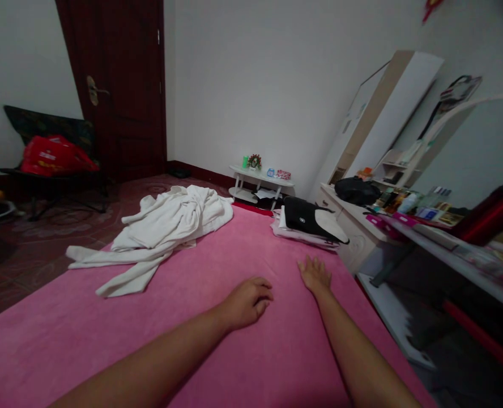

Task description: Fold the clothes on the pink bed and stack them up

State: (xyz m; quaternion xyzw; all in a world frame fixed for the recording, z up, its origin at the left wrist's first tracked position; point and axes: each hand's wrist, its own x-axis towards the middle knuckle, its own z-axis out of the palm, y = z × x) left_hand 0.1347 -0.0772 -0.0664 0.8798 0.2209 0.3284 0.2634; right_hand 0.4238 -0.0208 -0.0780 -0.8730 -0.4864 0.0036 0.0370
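Note:
My left hand (249, 303) rests on the pink bed cover (234, 368), its fingers loosely curved and a little apart, with nothing in it. Farther out to the right, my right hand (315, 273) lies flat on the cover with its fingers spread. Just beyond that hand sits a stack of folded clothes (308, 232), with a black and white folded garment (306, 218) on top. A crumpled white garment (179, 212) lies at the far left of the bed, one sleeve and a long strip stretched toward me.
On the right, a dressing table (345, 212) carries a black bag (357, 191) and several bottles. A small white table (262, 175) stands by the far wall. At left, a folding chair (50, 124) holds a red bag (58, 157) near a dark door (119, 85).

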